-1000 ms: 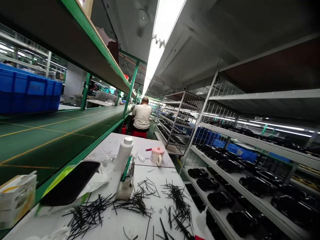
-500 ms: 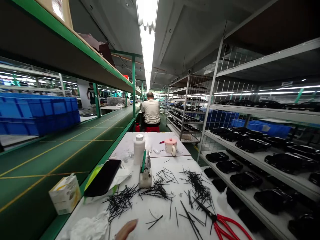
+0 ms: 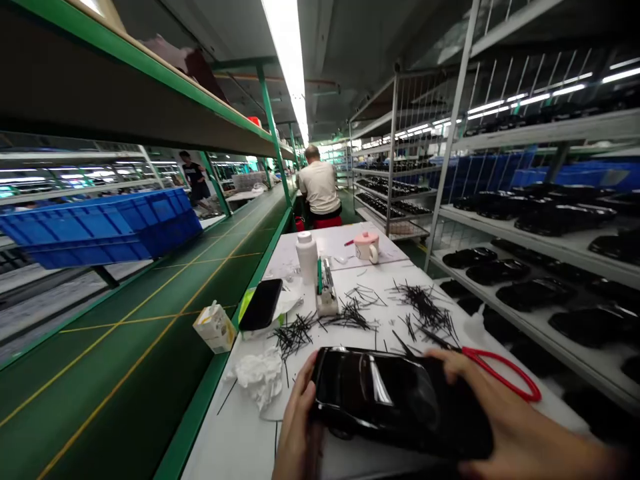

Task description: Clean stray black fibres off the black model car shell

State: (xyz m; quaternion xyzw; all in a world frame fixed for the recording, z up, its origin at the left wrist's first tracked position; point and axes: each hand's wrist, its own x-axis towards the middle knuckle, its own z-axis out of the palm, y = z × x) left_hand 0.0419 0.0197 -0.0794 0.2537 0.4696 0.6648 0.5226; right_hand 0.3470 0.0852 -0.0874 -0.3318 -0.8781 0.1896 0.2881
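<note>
A glossy black toy car body (image 3: 380, 400) is held between both hands over the near end of the white table (image 3: 225, 440). My left hand (image 3: 299, 413) grips its left end, fingers along the side. Around its right end my right hand (image 3: 480, 393) is closed, with the thumb on top. Just beyond the car lie piles of thin black strips (image 3: 425, 310). Red-handled scissors (image 3: 505, 373) lie partly behind my right hand. A crumpled white tissue (image 3: 260, 377) is to the left of the car.
On the table stand a white bottle (image 3: 307, 257), a pink-lidded mug (image 3: 367, 247), a small dispenser (image 3: 327, 293) and a black phone (image 3: 261, 305). A green conveyor (image 3: 165, 320) runs along the left. Racks of black car bodies (image 3: 535, 293) line the right. A seated person (image 3: 320, 187) is ahead.
A black toy car body has come into view, held in both hands. Earlier only part of one hand showed at the near table edge. The camera view has turned and tilted.
</note>
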